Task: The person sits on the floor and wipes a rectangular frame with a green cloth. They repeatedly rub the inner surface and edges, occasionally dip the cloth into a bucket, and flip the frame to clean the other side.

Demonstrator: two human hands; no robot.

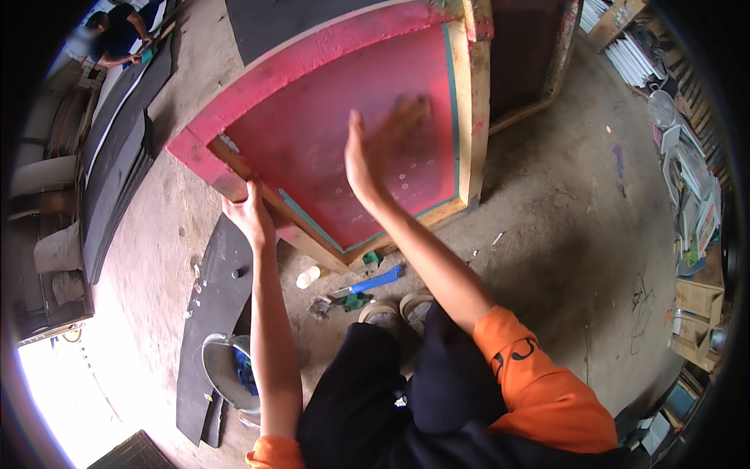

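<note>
Nearest me are my knees in dark trousers and my orange sleeves, with my shoes (398, 309) planted on the concrete floor (547, 234). Just beyond the toes lie a blue-handled tool (375, 281) and a small pale roll (308, 277), set down within easy reach. To my left a metal bucket (223, 367) stands on a dark sheet (211, 313).

My left hand (251, 213) grips the lower left edge of the frame (234, 156), fingers curled over the red-painted wood. I judge it is there to steady the frame, which stands on edge on the floor and leans away from me. My right hand (383, 144) is open, fingers spread and flat against the red screen (336, 125). It is blurred, so I take it to be rubbing or wiping across the mesh; I cannot tell whether it holds a cloth. A scatter of small pale marks shows on the screen just right of that hand.

The frame fills the middle of my view, its bare wooden right rail upright, a teal border lining the screen.

Behind it another dark panel (523, 55) leans. Far left, more dark sheets (117, 156) are stacked, and a person (117, 35) bends over them. Far right, shelves (687, 180) hold papers and boxes.
</note>
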